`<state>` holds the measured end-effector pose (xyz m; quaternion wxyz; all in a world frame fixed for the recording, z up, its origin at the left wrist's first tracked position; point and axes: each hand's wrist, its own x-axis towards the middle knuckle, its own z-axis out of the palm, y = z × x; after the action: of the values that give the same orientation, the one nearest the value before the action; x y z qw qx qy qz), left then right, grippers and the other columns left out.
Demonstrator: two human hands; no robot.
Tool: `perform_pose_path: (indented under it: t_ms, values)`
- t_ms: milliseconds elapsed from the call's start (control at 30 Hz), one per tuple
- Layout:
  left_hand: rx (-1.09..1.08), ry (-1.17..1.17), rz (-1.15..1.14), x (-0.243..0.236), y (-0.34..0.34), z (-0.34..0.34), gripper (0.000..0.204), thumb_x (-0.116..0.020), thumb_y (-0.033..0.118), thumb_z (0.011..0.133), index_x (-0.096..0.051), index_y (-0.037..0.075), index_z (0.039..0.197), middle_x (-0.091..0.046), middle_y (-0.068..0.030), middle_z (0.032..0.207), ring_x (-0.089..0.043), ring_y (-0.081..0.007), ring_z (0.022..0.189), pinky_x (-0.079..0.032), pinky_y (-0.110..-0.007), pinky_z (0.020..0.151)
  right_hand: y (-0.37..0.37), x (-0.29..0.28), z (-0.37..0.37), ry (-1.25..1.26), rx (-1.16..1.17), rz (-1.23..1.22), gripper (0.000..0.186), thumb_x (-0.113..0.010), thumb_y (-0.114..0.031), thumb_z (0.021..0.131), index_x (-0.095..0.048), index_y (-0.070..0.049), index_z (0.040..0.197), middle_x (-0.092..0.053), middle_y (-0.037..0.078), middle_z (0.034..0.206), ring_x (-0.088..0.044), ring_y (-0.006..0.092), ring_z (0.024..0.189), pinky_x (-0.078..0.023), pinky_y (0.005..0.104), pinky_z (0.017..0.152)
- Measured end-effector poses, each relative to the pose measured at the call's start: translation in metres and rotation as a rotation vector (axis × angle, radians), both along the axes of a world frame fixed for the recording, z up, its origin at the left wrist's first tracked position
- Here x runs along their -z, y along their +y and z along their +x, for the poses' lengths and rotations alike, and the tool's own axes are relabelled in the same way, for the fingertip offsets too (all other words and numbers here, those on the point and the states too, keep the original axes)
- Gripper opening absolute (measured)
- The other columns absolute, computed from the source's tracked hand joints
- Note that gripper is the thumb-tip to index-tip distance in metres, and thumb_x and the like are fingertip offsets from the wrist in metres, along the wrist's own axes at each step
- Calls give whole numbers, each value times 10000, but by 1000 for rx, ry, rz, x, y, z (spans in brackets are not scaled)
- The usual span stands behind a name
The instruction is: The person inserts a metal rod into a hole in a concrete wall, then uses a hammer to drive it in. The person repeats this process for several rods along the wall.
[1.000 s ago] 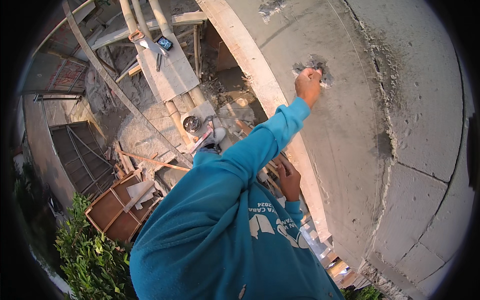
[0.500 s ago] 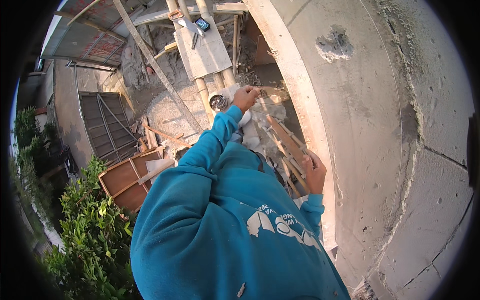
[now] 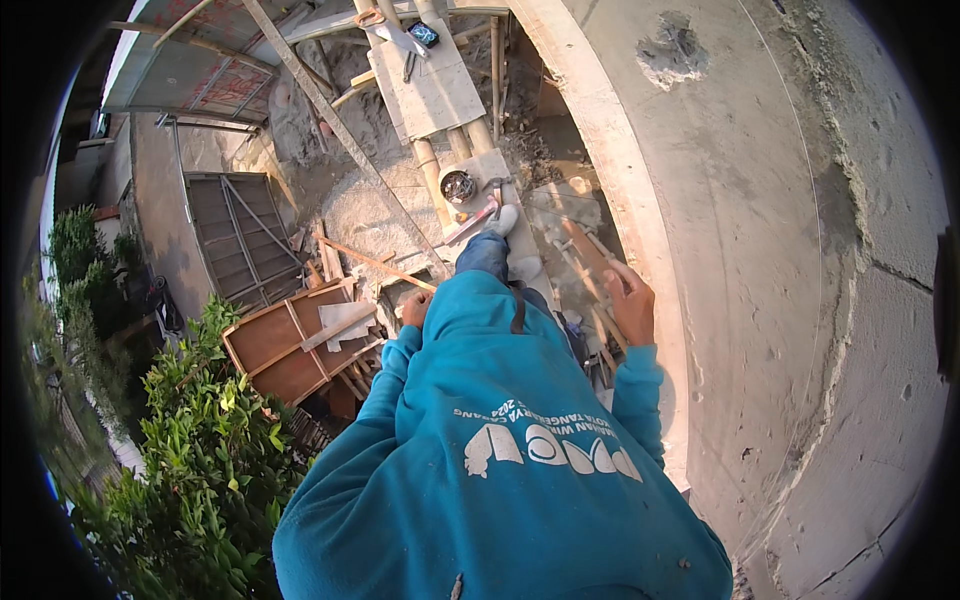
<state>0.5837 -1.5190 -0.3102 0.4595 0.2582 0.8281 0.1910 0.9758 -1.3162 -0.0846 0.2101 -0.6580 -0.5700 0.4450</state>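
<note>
My right hand (image 3: 631, 303) is raised beside the concrete wall's edge, with its fingers curled together; anything between them is too small to make out. My left hand (image 3: 416, 308) is low at my left side, partly covered by my sweatshirt, its fingers mostly hidden. Ahead of my feet, a round dark bowl (image 3: 458, 187) of small metal pieces, apparently nails, sits on a plank. Next to it lie a hammer (image 3: 497, 188) and a long reddish tool (image 3: 470, 222), close to my shoe (image 3: 503, 220).
Bamboo poles carry a pale board (image 3: 440, 95) holding a handsaw (image 3: 398, 38), pliers (image 3: 409, 66) and a phone (image 3: 424, 35). A concrete wall (image 3: 740, 250) rises at right. A slanting timber (image 3: 340, 130) crosses at left, above a wooden panel (image 3: 270, 350) and leafy bushes (image 3: 200, 450).
My left hand has drawn back from above the plank beside the bowl to my left side, uncovering the hammer. My right hand remains by the wall, slightly higher in view.
</note>
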Motion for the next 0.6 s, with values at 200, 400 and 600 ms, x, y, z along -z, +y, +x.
perform_pose_path:
  t_ms: [200,400,600]
  values:
    - [118,32,-84,-33,73,18,327,-601,365,852,-732,79,942,-722,-155,897,-692,-313,865,-527,-433,785,12,27,-21,20,-56,-103,345,-578,-189,947,-625,17,1220,-688,141,1075,-660,182,945,-519,297,833]
    - [211,34,-66,51,111,36,288,-594,308,856,-702,70,979,-699,-185,944,-660,-358,914,-505,-457,839,-32,132,-17,54,-18,-478,332,-532,-167,958,-622,2,1229,-695,107,994,-670,146,847,-531,269,725]
    - [317,80,-51,106,134,81,308,-614,309,874,-671,62,1048,-647,-215,1032,-607,-397,996,-479,-462,883,-68,226,-40,0,-2,-732,326,-520,-163,966,-620,-1,1231,-692,87,935,-633,118,742,-525,258,647]
